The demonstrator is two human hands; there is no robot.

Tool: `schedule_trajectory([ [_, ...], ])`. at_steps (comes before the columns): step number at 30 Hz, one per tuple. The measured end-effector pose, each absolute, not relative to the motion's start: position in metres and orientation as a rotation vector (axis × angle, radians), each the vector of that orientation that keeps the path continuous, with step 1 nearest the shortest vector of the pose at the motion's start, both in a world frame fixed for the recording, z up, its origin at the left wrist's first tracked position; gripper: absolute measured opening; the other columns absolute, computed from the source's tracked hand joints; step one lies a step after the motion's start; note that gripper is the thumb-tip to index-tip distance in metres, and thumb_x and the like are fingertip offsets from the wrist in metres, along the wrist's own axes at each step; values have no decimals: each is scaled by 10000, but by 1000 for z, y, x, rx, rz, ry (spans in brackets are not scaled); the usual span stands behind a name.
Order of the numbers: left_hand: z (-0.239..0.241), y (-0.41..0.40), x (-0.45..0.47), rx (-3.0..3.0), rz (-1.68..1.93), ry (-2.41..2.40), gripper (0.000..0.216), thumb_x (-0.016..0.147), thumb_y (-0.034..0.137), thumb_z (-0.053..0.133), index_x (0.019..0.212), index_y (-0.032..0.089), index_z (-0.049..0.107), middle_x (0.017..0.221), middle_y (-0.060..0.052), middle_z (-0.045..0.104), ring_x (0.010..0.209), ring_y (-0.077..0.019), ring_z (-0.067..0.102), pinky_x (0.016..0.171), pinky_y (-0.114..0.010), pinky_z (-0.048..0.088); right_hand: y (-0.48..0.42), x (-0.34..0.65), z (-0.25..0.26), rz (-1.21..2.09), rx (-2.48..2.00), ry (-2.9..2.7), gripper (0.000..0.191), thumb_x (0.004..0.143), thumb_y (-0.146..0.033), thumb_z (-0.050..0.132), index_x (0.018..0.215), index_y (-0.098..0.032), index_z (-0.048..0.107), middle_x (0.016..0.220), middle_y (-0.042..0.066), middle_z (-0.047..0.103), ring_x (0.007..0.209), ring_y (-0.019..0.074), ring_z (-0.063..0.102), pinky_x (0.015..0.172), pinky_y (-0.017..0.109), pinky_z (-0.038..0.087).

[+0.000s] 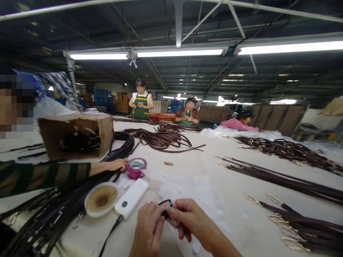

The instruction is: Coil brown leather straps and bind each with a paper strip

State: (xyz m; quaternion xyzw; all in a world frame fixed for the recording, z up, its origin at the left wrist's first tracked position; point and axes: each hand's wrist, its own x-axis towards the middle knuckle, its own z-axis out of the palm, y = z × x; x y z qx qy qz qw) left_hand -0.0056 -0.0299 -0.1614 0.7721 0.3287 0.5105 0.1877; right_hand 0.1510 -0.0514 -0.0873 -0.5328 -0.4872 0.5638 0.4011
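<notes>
My left hand (148,228) and my right hand (190,219) meet low in the middle of the view, both pinching a small dark strap end (165,210) with a pale metal piece on it. The fingers of each hand are closed on it. A white rectangular device (132,197) lies just left of my hands, beside a round white dish (102,199) with brown residue. White plastic sheet (193,187) lies under and beyond my hands on the pale table (187,157).
A co-worker's striped sleeve (45,176) and hand (118,165) reach in from the left near purple tape (136,167). Black straps (80,189) run along the left, brown buckled straps (294,214) lie right. A cardboard box (76,135) stands left; three people work at the far end.
</notes>
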Motion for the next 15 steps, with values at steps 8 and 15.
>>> schedule_trajectory([
  [8, -159, -39, 2, 2059, 1413, 987, 327, 984, 391, 386, 1053, 237, 666, 865, -68, 607, 848, -240, 529, 792, -384, 439, -50, 151, -80, 1470, -1329, -1162, 328, 619, -457, 687, 638, -176, 519, 522, -47, 577, 340, 49, 471, 297, 145, 285],
  [15, -156, -37, -1, 2053, 1429, 989, 307, 978, 363, 400, 1041, 239, 674, 870, -57, 618, 850, -236, 542, 789, -376, 434, -48, 143, -86, 1402, -1298, -1154, 387, 621, -453, 717, 814, -201, 495, 504, -83, 579, 327, 82, 500, 278, 143, 311],
])
